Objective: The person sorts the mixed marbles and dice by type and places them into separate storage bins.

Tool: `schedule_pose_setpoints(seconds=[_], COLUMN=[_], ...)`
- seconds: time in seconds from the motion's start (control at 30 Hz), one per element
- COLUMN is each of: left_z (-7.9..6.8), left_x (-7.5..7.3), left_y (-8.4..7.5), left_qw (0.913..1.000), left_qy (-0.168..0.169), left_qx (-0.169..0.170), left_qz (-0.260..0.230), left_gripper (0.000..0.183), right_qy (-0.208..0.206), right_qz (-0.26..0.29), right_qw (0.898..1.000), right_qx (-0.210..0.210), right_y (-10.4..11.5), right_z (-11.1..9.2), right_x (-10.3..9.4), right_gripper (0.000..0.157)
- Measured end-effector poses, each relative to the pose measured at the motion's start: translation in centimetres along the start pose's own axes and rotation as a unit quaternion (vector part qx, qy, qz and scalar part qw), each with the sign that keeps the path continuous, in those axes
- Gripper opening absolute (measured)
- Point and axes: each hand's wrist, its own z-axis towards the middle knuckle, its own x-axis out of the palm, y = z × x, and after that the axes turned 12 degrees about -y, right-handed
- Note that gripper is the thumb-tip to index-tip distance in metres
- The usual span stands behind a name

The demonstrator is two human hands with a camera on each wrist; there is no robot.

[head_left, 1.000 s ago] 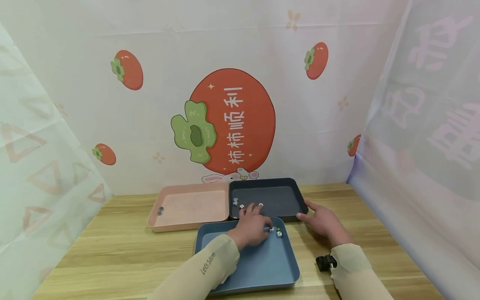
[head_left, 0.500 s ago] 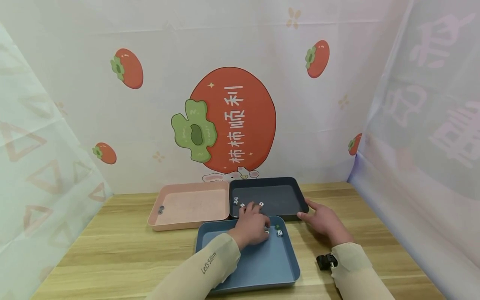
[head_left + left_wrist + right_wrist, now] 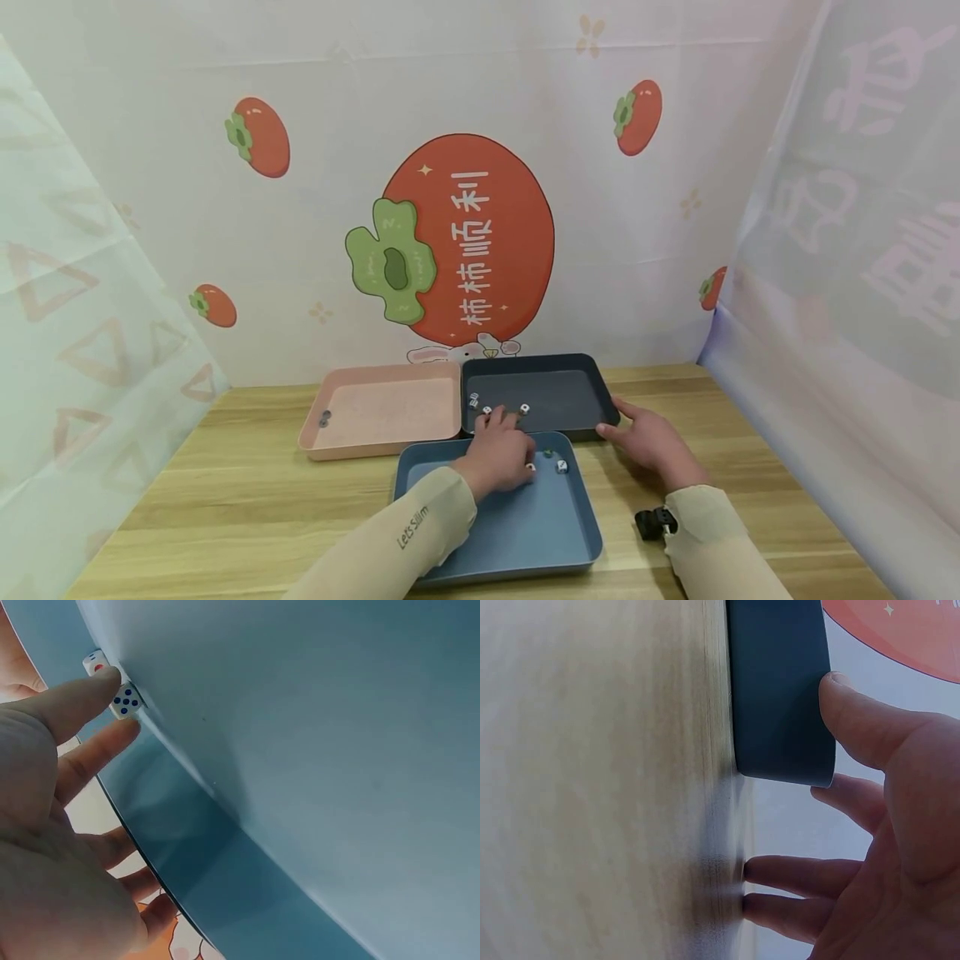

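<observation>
My left hand (image 3: 498, 454) reaches over the far rim of the blue tray (image 3: 540, 542). Its thumb and index finger pinch a white die with blue pips (image 3: 126, 700) by the tray wall, while the other fingers hang over the rim towards the dark tray (image 3: 555, 392). Behind the thumb is a second white die (image 3: 95, 662) with a red mark. A small green piece (image 3: 547, 452) and a white die (image 3: 562, 467) lie at the tray's far right corner. My right hand (image 3: 648, 442) touches the dark tray's near right corner with thumb and index finger, its other fingers spread apart.
Several white dice (image 3: 524, 409) lie in the dark tray, partly behind the left fingers. Left of it stands a pink tray (image 3: 397, 408) holding small grey pieces (image 3: 324, 419). A black device (image 3: 655, 523) sits at the right wrist. Printed cloth (image 3: 637, 208) encloses the wooden table (image 3: 225, 500).
The left thumb and index finger have closed in, with a die drawn slightly left between them. The green piece has shifted a little left. My right hand stays at the dark tray's corner.
</observation>
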Motion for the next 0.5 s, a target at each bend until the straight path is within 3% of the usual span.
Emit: schedule_pose_setpoints(seconds=[0.33, 0.5], left_z=[-0.19, 0.11], left_x=[-0.15, -0.24], left_y=[0.14, 0.36], left_qw=[0.9998, 0.9983], left_qy=[0.005, 0.010], left_qx=[0.008, -0.006], left_qz=[-0.018, -0.056], left_gripper=[0.009, 0.011], right_qy=[0.000, -0.001], right_qz=[0.008, 0.006], right_qw=[1.000, 1.000], right_qx=[-0.003, -0.005], right_y=[0.01, -0.02], right_z=[-0.11, -0.09], right_x=[0.00, 0.01], right_gripper=[0.084, 0.084])
